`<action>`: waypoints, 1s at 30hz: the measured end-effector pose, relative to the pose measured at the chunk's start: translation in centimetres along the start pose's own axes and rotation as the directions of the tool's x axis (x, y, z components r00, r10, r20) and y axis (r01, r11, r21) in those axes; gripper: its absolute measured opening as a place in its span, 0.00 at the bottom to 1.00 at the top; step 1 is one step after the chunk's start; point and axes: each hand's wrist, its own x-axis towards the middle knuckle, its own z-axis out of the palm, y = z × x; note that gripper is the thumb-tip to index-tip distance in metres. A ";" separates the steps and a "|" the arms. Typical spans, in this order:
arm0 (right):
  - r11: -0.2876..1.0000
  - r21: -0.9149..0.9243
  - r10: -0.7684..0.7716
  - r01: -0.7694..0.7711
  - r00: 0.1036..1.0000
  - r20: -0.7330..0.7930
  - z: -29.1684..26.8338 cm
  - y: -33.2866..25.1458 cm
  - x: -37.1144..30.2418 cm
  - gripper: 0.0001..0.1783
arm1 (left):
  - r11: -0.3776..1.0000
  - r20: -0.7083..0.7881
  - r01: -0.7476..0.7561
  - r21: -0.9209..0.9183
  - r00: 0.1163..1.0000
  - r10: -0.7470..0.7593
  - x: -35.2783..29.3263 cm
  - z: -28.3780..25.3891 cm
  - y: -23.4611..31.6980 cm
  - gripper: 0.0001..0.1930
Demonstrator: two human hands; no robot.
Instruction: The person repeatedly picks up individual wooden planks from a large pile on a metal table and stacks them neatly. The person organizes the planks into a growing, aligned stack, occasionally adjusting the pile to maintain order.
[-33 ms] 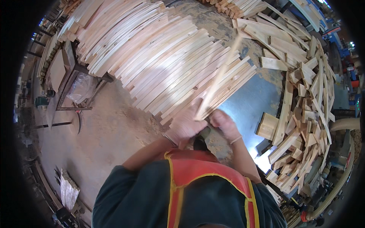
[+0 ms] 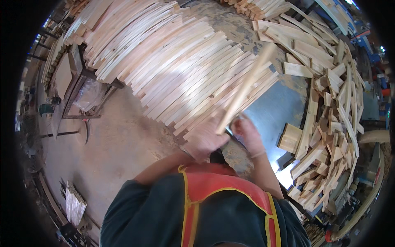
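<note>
My left hand (image 2: pixel 204 140) is closed round the near end of a pale wooden strip (image 2: pixel 242 92). The strip slants up and away to the right and is blurred at its far end. Just right of that end is my right hand (image 2: pixel 249 135), with its fingers curled in and smeared by motion. Something small and greyish shows at those fingers, too blurred to name. Beyond both hands, a long row of similar wooden strips (image 2: pixel 177 78) lies side by side, its nearest pieces under the held strip.
A heap of wood offcuts (image 2: pixel 325 136) curves along the right, beside a bluish metal surface (image 2: pixel 267 107). On the left stands a dark metal-framed table (image 2: pixel 76 74) with a plastic bag (image 2: pixel 88 96) beneath. A pale hose (image 2: pixel 362 210) runs along the lower right.
The held strip's far end has shifted a little to the right. My left hand has moved slightly right, and my right hand slightly up, showing the greyish thing at its fingers.
</note>
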 end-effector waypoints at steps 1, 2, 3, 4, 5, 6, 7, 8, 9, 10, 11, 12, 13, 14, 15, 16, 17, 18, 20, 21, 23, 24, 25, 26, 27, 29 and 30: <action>0.964 0.257 -0.064 0.073 0.997 -0.041 -0.1 -0.5 -0.3 0.41 | 0.991 0.021 -0.011 0.131 1.000 0.008 0.9 2.1 -0.7 0.47; 0.899 0.392 -0.181 0.197 0.980 -0.078 1.7 -3.0 -1.1 0.35 | 0.954 0.039 -0.182 0.239 0.983 0.178 1.5 3.9 -1.6 0.46; 0.929 0.353 -0.066 0.110 0.989 -0.135 -0.1 -3.1 -1.8 0.31 | 0.875 0.089 -0.343 0.341 0.939 0.333 1.6 5.3 -2.0 0.44; 0.943 0.333 0.085 0.013 0.957 -0.278 -1.3 -3.6 -1.5 0.28 | 0.778 -0.050 -0.454 0.433 0.850 0.524 1.2 5.8 -1.9 0.38; 0.924 0.380 0.107 0.031 0.935 -0.338 -3.6 -2.6 -1.1 0.21 | 0.823 -0.151 -0.343 0.452 0.880 0.450 1.3 5.4 -3.4 0.35; 0.922 0.381 0.081 0.072 0.926 -0.369 -5.3 -1.7 -0.9 0.21 | 0.855 -0.247 -0.238 0.461 0.891 0.381 2.2 4.7 -5.8 0.31; 0.967 0.240 0.037 0.083 0.888 -0.457 -7.4 -0.3 -0.5 0.27 | 0.934 -0.441 -0.187 0.303 0.841 0.312 0.9 3.1 -6.3 0.25; 1.000 0.025 -0.003 0.019 0.855 -0.519 -7.4 -0.1 -0.2 0.31 | 0.974 -0.620 -0.193 0.119 0.752 0.225 -0.5 1.4 -7.1 0.18; 0.980 -0.192 -0.065 -0.053 0.825 -0.561 -7.1 0.0 0.2 0.35 | 0.995 -0.709 -0.097 -0.029 0.704 0.048 -1.8 0.0 -10.9 0.20; 0.942 -0.328 -0.090 -0.075 0.884 -0.459 -7.0 0.0 1.0 0.36 | 0.982 -0.766 -0.025 -0.186 0.629 -0.129 -2.6 -0.9 -15.6 0.23; 0.887 -0.456 -0.105 -0.076 0.928 -0.359 -7.1 -0.1 2.0 0.37 | 0.955 -0.805 0.067 -0.288 0.522 -0.280 -3.7 -1.9 -18.7 0.22; 0.816 -0.575 -0.106 -0.065 0.960 -0.258 -6.8 -0.1 2.7 0.38 | 0.906 -0.815 0.143 -0.398 0.399 -0.421 -4.6 -2.4 -20.8 0.22; 0.717 -0.697 -0.214 0.013 0.956 -0.202 -5.3 -0.2 3.9 0.37 | 0.752 -0.668 0.054 -0.657 0.422 -0.614 -4.6 -3.0 -21.7 0.21; 0.855 -0.514 -0.004 -0.070 0.990 -0.141 -4.7 -1.1 3.9 0.37 | 0.523 -0.473 -0.027 -0.852 0.468 -0.746 -4.5 -3.8 -22.7 0.20; 0.929 -0.326 0.176 -0.177 0.984 -0.033 -3.8 -3.0 4.2 0.39 | 0.240 -0.255 -0.100 -0.966 0.543 -0.800 -3.7 -4.6 -23.0 0.19; 0.935 -0.315 0.159 -0.164 0.986 -0.042 -3.5 -3.4 4.4 0.35 | 0.114 -0.224 -0.208 -0.971 0.642 -0.734 -3.0 -4.6 -23.0 0.16; 0.942 -0.301 0.141 -0.151 0.988 -0.054 -3.4 -3.5 4.1 0.31 | 0.091 -0.247 -0.258 -0.962 0.671 -0.699 -2.3 -5.0 -23.1 0.17; 0.947 -0.288 0.119 -0.143 0.988 -0.098 -3.8 -3.7 3.7 0.26 | 0.055 -0.248 -0.281 -0.958 0.717 -0.652 -1.0 -5.6 -20.1 0.17; 0.957 -0.261 0.066 -0.129 0.969 -0.238 -4.4 -2.7 2.9 0.28 | -0.006 -0.215 -0.283 -0.959 0.741 -0.636 -0.5 -5.0 -23.1 0.18; 0.959 -0.255 0.035 -0.123 0.945 -0.325 -5.1 -2.6 2.1 0.29 | -0.023 -0.207 -0.280 -0.960 0.757 -0.620 -0.7 -4.8 -22.6 0.18; 0.969 -0.246 -0.128 0.029 0.910 -0.394 -4.4 -2.8 1.2 0.35 | -0.024 -0.222 -0.292 -0.956 0.776 -0.590 -2.9 -6.2 -19.1 0.20; 0.965 -0.240 -0.200 0.105 0.888 -0.414 -3.0 -2.5 0.9 0.38 | -0.123 -0.155 -0.242 -0.962 0.861 -0.485 -4.1 -6.7 -19.1 0.22; 0.954 -0.229 -0.279 0.195 0.860 -0.428 -1.1 -2.5 1.3 0.41 | -0.204 -0.104 -0.187 -0.961 0.927 -0.359 -5.1 -7.7 -19.1 0.25; 0.949 -0.268 -0.262 0.164 0.882 -0.392 2.8 -4.4 1.2 0.41 | -0.271 -0.057 -0.120 -0.955 0.972 -0.228 -5.9 -8.8 -18.8 0.28; 0.946 -0.251 -0.285 0.206 0.897 -0.339 6.1 -5.6 1.7 0.40 | -0.190 -0.052 -0.111 -0.976 0.955 -0.290 -6.5 -10.1 -16.3 0.29; 0.986 -0.059 -0.170 0.159 0.912 -0.373 12.0 -7.5 4.7 0.43 | -0.028 -0.063 -0.080 -0.996 0.918 -0.391 -7.8 -12.3 -9.5 0.32; 0.986 0.123 -0.060 0.108 0.937 -0.345 14.3 -8.4 7.1 0.43 | 0.039 -0.073 -0.065 -0.997 0.966 -0.249 -8.4 -13.0 -9.8 0.30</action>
